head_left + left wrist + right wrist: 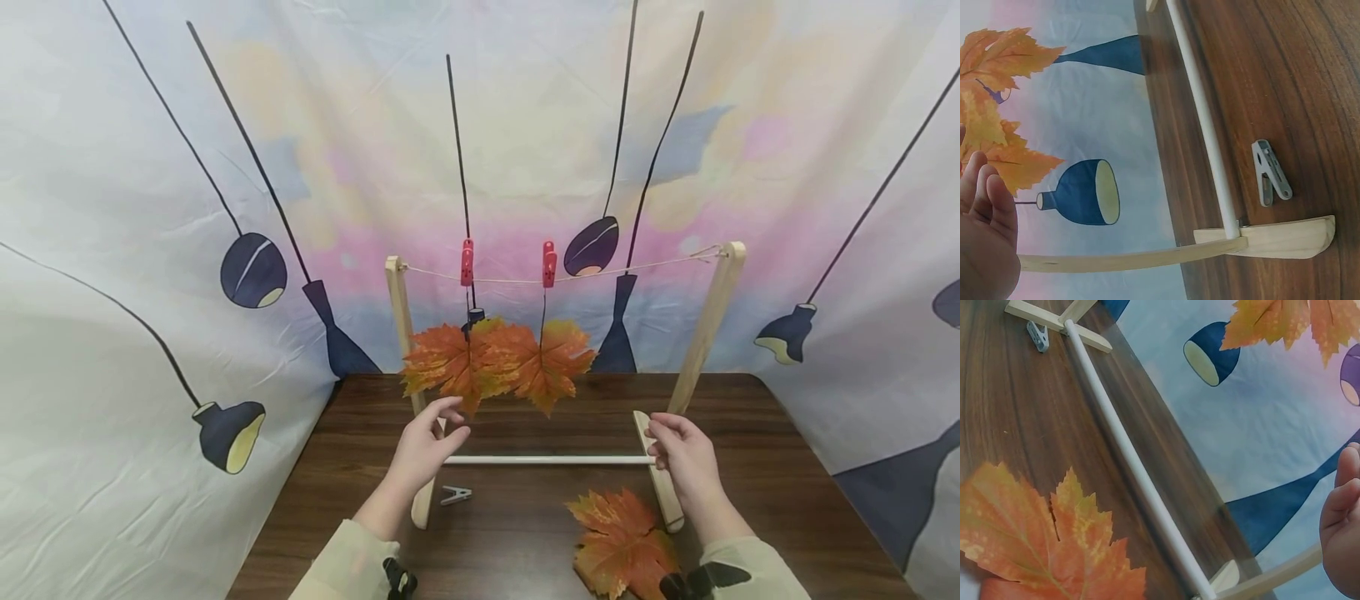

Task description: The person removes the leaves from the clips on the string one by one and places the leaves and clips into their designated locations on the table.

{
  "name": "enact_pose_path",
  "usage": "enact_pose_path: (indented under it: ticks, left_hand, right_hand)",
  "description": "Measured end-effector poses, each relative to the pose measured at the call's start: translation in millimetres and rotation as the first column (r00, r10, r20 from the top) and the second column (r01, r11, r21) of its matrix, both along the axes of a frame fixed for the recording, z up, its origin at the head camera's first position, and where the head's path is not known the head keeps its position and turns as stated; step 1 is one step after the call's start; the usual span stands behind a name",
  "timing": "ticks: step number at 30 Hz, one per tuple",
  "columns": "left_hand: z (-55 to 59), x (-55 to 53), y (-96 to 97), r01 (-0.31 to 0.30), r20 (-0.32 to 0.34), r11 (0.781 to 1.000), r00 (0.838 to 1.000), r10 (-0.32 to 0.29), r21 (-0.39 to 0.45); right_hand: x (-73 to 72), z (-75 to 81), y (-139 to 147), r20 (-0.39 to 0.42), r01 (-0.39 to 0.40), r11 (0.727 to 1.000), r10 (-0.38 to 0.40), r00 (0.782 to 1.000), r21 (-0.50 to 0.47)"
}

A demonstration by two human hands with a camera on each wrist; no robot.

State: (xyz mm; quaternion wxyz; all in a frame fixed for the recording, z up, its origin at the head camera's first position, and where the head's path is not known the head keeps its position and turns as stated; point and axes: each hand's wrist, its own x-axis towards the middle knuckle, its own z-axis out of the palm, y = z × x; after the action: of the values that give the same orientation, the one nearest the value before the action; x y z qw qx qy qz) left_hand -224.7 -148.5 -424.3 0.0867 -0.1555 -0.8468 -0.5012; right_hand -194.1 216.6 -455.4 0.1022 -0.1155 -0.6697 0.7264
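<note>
Two orange artificial maple leaves, one on the left (442, 360) and one on the right (551, 367), hang by their stems from a string (510, 282). Red clothespins grip them there, a left one (467, 263) and a right one (549, 265). My left hand (423, 446) is just below the left leaf, thumb and fingers apart and holding nothing. By the frame's right foot my right hand (686, 458) hovers with loosely bent fingers and nothing visible in them. A third leaf (622, 542) lies on the table near my right wrist. A grey clothespin (1270, 173) lies by the left foot.
The string is tied between a left wooden post (400, 300) and a right wooden post (708, 325). A white rod (547, 460) joins their feet low over the brown wooden table (510, 517). Behind stands a cloth backdrop (360, 208) printed with lamps.
</note>
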Motion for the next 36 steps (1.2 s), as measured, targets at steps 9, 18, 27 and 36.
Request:
enact_pose_path:
  ticks: [9,18,27,36]
  left_hand:
    - [10.6,-3.8,1.5,-0.02,-0.012,1.0,1.0,0.02,0.014]
    - [24.0,-8.0,13.2,0.016,-0.048,0.999,0.999,-0.014,0.047]
    - [45.5,-12.9,23.0,0.049,-0.086,0.998,0.995,-0.053,-0.041]
    - [66.1,-16.3,25.5,0.09,-0.095,0.994,0.991,-0.096,-0.066]
  right_hand:
    - [-4.7,10.7,-4,-0.024,-0.004,1.0,0.004,1.0,-0.005]
    - [-23.2,41.5,-11,-0.087,-0.053,0.985,0.068,0.994,0.167]
    - [-31.1,71.2,-24,-0.11,-0.093,0.963,0.124,0.986,0.252]
    - [-30.5,78.7,-27,-0.111,-0.123,0.959,0.155,0.982,0.256]
